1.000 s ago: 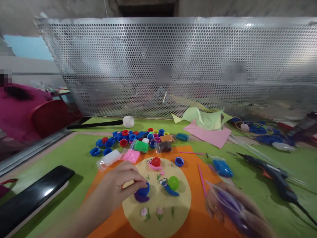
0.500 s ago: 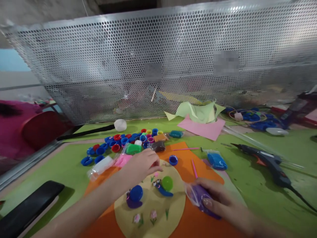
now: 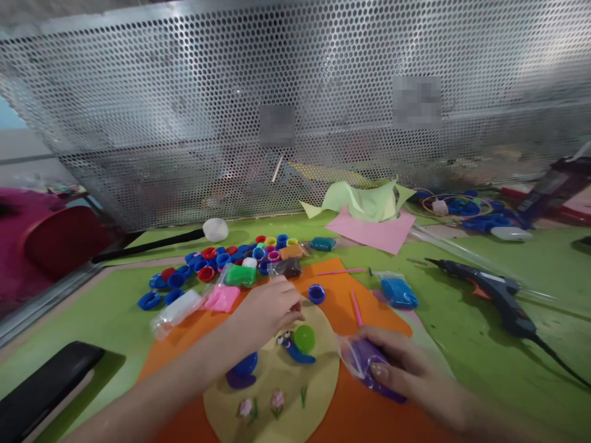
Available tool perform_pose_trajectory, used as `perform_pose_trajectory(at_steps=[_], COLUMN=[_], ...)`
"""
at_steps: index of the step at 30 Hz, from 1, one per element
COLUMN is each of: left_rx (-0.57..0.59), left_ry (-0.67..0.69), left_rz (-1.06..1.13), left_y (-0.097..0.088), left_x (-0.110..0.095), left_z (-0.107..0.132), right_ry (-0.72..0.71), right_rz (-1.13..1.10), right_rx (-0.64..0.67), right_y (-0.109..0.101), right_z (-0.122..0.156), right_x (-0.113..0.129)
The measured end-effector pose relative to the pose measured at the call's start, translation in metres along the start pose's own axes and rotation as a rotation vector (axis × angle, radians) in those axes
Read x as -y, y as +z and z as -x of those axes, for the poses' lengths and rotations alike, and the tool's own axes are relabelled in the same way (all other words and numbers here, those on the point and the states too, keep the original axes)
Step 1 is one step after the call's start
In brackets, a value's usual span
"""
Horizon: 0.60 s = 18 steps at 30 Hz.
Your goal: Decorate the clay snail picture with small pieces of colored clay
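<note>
My left hand point(image 3: 271, 306) hovers over the far part of a round yellow disc point(image 3: 318, 394), fingers curled together; whatever is between the fingertips is hidden. Just below it lies a blue clay snail point(image 3: 298, 352) with googly eyes and a green cap point(image 3: 305, 338) as shell. A purple snail with a blue cap shell point(image 3: 245, 364) is partly behind my left wrist. Small pink clay flowers point(image 3: 277, 399) with green leaves dot the disc's near part. At the disc's right edge, my right hand point(image 3: 406, 366) grips a clear packet of purple clay point(image 3: 369, 366).
Beneath the disc is orange paper point(image 3: 383, 418). Bottle caps point(image 3: 224, 259), clay packets point(image 3: 241, 275) and a blue clay packet point(image 3: 398, 291) lie beyond. A glue gun point(image 3: 489, 292) sits right, a black phone-like object point(image 3: 50, 384) left. A perforated metal panel point(image 3: 221, 123) stands behind.
The view has shifted slightly. My left hand has moved a little right over the disc and now covers a pink flower that showed before. My right hand keeps holding the purple clay packet.
</note>
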State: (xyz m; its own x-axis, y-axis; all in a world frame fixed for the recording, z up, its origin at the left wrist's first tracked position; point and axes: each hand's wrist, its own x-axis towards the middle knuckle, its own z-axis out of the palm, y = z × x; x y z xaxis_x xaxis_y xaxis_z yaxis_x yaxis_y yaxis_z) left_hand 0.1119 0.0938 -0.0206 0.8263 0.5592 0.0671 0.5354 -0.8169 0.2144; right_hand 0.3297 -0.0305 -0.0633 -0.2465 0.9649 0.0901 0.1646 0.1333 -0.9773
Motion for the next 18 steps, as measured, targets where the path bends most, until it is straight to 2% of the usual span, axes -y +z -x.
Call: perform_pose_trajectory(at_steps=[4, 9, 15, 18], left_rx=[-0.013, -0.037, -0.081, -0.081], left_ry=[0.054, 0.140, 0.113, 0.160], left_rz=[0.023, 0.083, 0.087, 0.073], left_y=[0.004, 0.011, 0.016, 0.017], left_x=[0.004, 0.008, 0.008, 0.008], left_z=[0.000, 0.003, 0.003, 0.001], right_ry=[0.045, 0.083, 0.120, 0.123], right_rz=[-0.041, -0.091, -0.130, -0.153], right_rx=[0.016, 0.023, 0.006, 0.012], right_y=[-0.001, 0.000, -0.002, -0.002], right_z=[-0.003, -0.001, 0.002, 0.002], right_x=[0.005, -0.002, -0.009, -0.012])
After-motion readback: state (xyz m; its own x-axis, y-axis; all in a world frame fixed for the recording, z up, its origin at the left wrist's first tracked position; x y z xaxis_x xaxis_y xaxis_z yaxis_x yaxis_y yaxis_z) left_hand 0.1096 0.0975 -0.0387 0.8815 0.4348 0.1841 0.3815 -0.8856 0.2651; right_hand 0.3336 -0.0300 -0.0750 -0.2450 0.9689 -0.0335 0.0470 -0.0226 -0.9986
